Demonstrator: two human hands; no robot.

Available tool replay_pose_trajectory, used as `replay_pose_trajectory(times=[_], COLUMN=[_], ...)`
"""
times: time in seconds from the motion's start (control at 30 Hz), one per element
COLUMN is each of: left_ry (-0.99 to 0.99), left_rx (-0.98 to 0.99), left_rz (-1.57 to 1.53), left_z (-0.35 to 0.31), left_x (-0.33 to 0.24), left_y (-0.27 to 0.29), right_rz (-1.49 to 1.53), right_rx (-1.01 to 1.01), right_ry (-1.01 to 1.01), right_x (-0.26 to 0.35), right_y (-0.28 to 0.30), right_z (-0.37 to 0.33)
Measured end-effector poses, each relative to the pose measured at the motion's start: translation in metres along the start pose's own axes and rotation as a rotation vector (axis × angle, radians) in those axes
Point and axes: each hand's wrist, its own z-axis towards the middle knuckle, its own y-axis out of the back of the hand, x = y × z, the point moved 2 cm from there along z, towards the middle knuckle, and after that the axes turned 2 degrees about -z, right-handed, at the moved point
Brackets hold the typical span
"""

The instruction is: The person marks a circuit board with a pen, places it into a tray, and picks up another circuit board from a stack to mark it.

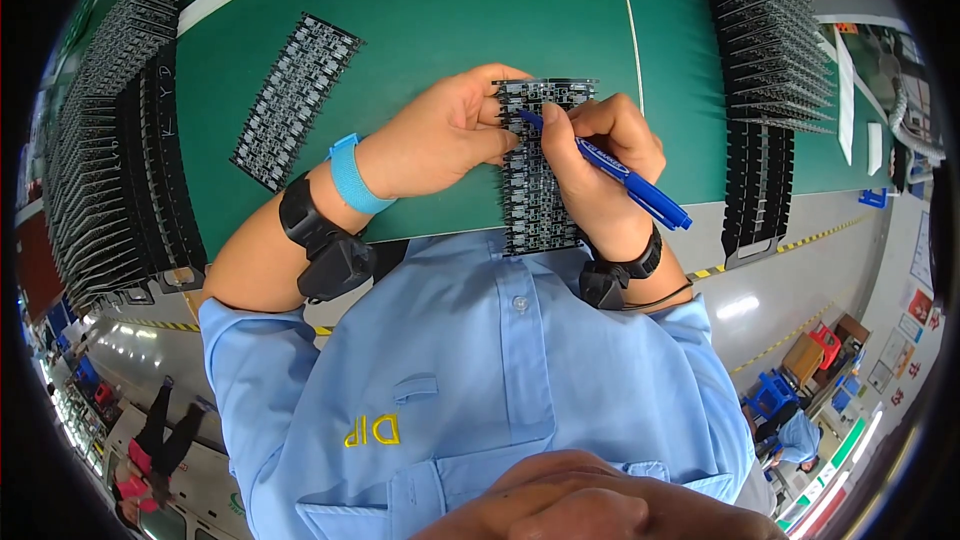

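A long black circuit board panel [540,205], covered in rows of small parts, hangs partly over the near edge of the green table. My left hand [450,130] grips its left edge near the far end, thumb over the face. In my right hand [610,165] is a blue marker pen [640,190], held in a writing grip. Its tip points at the upper left of the panel; whether it touches cannot be seen. Another circuit board panel [298,100] lies slanted on the table, left of my hands.
Tall rows of upright circuit board panels stand in black racks at the left [110,140] and right [765,40]. The green table [430,30] has a white strip along its far side. People [150,460] are in the room behind, with blue stools [770,395] at the lower right.
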Motion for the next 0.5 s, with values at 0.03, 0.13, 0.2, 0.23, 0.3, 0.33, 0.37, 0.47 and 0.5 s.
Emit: replay_pose_trajectory(times=[0.03,0.13,0.2,0.23,0.3,0.33,0.37,0.47,0.5], left_ry=[-0.001,-0.001,0.012,0.018,0.017,0.016,0.014,0.010,0.008], left_rx=[0.004,0.012,0.013,0.014,0.012,0.009,0.007,0.008,0.009], left_rz=[0.008,0.023,0.041,0.050,0.045,0.041,0.036,0.029,0.026], left_z=[-0.0001,-0.0002,-0.0004,-0.0004,-0.0003,-0.0001,0.0000,0.0000,-0.0001], left_x=[0.0003,0.0006,0.0002,0.0002,0.0018,0.0030,0.0037,0.0028,0.0026], left_y=[0.0004,0.0019,0.0030,0.0033,0.0038,0.0041,0.0043,0.0030,0.0028], right_rz=[-0.001,0.006,0.022,0.022,0.005,-0.004,-0.004,-0.024,-0.024], right_rx=[-0.001,0.003,0.009,0.009,0.014,0.018,0.019,0.022,0.023], right_ry=[0.004,0.007,0.007,0.006,0.018,0.024,0.024,0.008,0.007], right_x=[-0.0007,-0.0013,-0.0015,-0.0017,-0.0018,-0.0020,-0.0020,-0.0016,-0.0018], right_y=[0.0000,-0.0006,-0.0013,-0.0016,-0.0022,-0.0025,-0.0024,-0.0020,-0.0021], right_z=[-0.0002,-0.0002,-0.0001,-0.0001,0.0000,0.0000,-0.0001,-0.0003,-0.0003])
